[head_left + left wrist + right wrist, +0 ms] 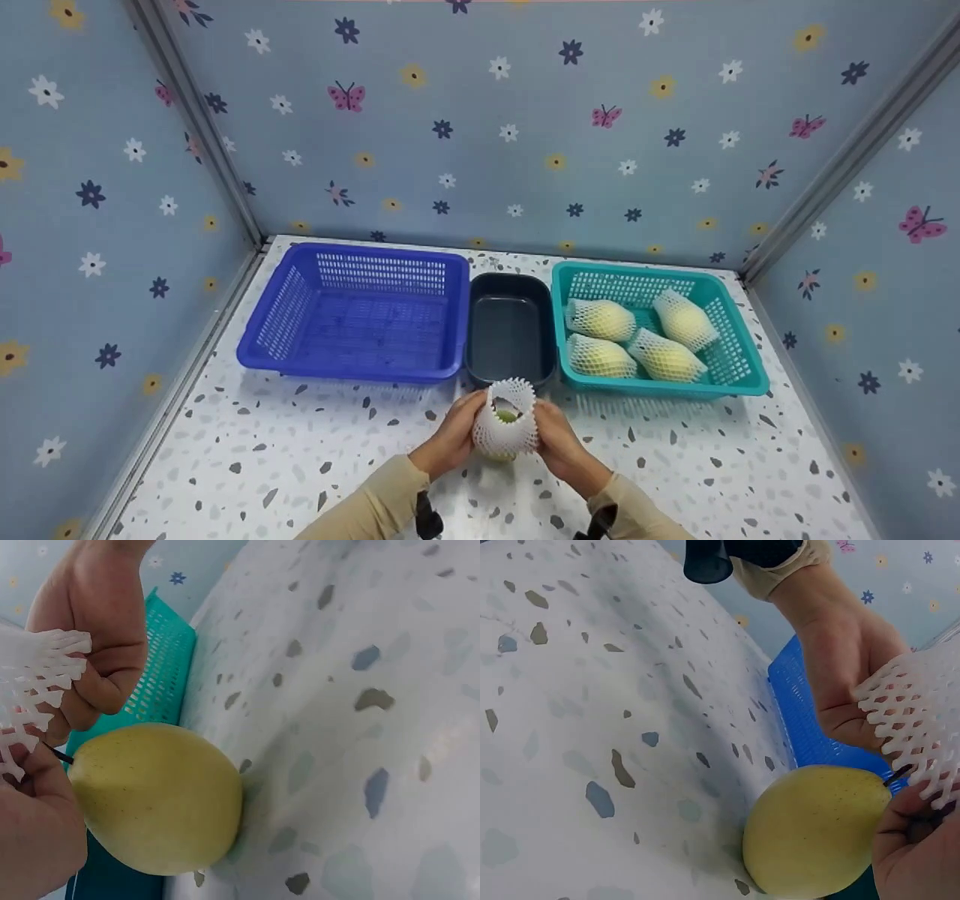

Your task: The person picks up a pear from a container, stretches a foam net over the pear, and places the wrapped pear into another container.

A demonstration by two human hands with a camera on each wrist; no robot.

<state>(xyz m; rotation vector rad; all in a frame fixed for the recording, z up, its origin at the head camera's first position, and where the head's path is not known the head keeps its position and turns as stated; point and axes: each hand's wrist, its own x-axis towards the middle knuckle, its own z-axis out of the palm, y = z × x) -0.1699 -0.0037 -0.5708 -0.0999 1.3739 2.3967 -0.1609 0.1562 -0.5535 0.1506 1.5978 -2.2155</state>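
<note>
A yellow-green pear (157,799) with a dark stem rests on the speckled table, stem end toward the hands. Around the stem end is a white foam net sleeve (506,435), its wide mouth spread open; through it a bit of the pear shows in the head view. My left hand (454,431) grips one side of the sleeve, fingers curled into the mesh. On the opposite side my right hand (559,442) holds it the same way. Most of the pear's body is bare below the net in both wrist views.
Behind the hands stands a dark grey tray (510,337). To its left is a blue-purple basket (352,373). At its right, a teal basket (660,388) holds several net-wrapped pears (602,321). Flowered panels (495,150) enclose the table (300,450) at the back and sides.
</note>
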